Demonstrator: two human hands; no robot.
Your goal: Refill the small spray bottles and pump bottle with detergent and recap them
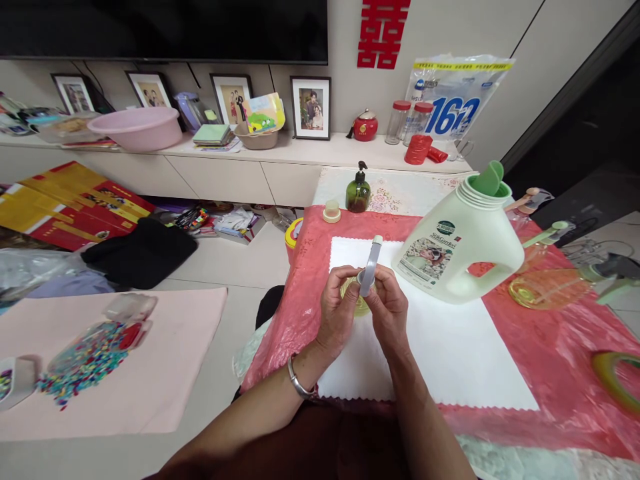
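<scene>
Over the white sheet (440,353), my left hand (340,303) and my right hand (389,300) are closed around a small clear bottle (361,309) with yellowish contents. A grey pump head (371,267) with a pale tip points away from me on top of it. My fingers hide most of the bottle, so I cannot tell if the top is fully seated. To the right stands a large pale green jug (450,247) with a green spout at its uncapped mouth. A pale cap (331,211) and a dark green pump bottle (359,193) are beyond my hands.
Red plastic film (565,353) covers the table under the sheet. At right are a clear bottle with yellow liquid (543,291) and a roll of tape (620,380). A cabinet (300,157) runs behind. Colourful small pieces (90,360) lie on a pink surface at left.
</scene>
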